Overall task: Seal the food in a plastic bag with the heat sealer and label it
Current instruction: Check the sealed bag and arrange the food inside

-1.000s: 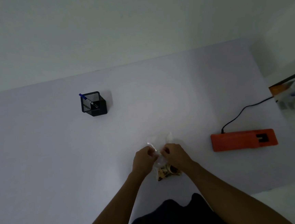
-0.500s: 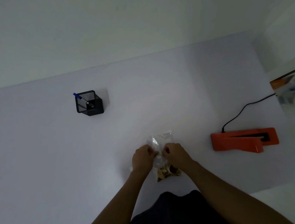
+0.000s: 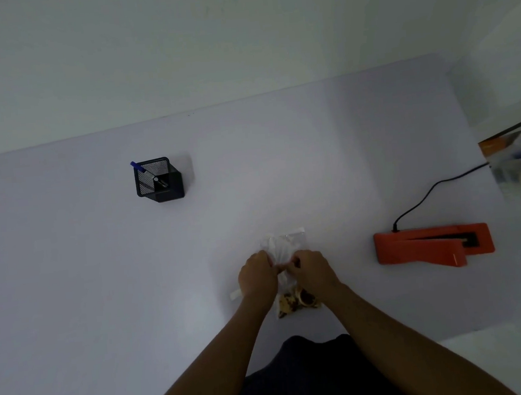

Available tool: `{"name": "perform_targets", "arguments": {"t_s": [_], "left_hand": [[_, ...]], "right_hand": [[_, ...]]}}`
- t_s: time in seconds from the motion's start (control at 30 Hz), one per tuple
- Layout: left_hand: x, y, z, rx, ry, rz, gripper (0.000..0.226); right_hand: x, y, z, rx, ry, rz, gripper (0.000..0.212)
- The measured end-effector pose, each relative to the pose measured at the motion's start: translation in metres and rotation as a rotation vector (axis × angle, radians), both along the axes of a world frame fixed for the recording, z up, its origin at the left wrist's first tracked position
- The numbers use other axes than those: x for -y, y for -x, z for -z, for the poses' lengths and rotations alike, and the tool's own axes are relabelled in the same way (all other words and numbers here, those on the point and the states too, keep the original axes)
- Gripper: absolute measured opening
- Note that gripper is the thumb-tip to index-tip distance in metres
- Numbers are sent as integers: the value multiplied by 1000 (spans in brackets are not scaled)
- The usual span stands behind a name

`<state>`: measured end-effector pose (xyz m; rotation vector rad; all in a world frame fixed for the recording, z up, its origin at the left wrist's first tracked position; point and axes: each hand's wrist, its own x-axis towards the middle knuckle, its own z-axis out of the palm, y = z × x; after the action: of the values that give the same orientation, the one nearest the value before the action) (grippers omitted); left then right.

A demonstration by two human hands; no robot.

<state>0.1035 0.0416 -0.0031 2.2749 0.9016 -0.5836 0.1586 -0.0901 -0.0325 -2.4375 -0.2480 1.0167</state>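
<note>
I see both hands together at table centre, pinched on the neck of the clear plastic bag: left hand and right hand nearly touching. Food sits in the bag bottom, near edge, under the wrists. Orange heat sealer at 3 o'clock from the bag, well apart, lid raised, black cord attached. Mesh pen holder at 10 o'clock, blue pen inside. White strip just left of the left wrist, can't tell what.

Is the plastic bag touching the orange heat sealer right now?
Apart. The head view shows the plastic bag pinched between the left hand and right hand, with a wide strip of bare table separating it from the heat sealer.
</note>
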Motion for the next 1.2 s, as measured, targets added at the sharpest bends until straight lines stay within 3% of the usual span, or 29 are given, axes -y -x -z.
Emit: {"name": "perform_targets", "arguments": {"t_s": [0.23,0.6,0.83,1.2], "left_hand": [[-4,0,4,-18,-49,21,35],[-11,0,8,-30,-11,-20,34],[-8,-2,9,-58,-40,8,33],[-10,6,9,28,61,-21,25]], "right_hand": [[2,-8,3,-24,115,159,63],[21,-13,-2,-14,78,264,37],[5,2,-10,27,128,287,53],[13,-4,-7,1,59,356,36]]}}
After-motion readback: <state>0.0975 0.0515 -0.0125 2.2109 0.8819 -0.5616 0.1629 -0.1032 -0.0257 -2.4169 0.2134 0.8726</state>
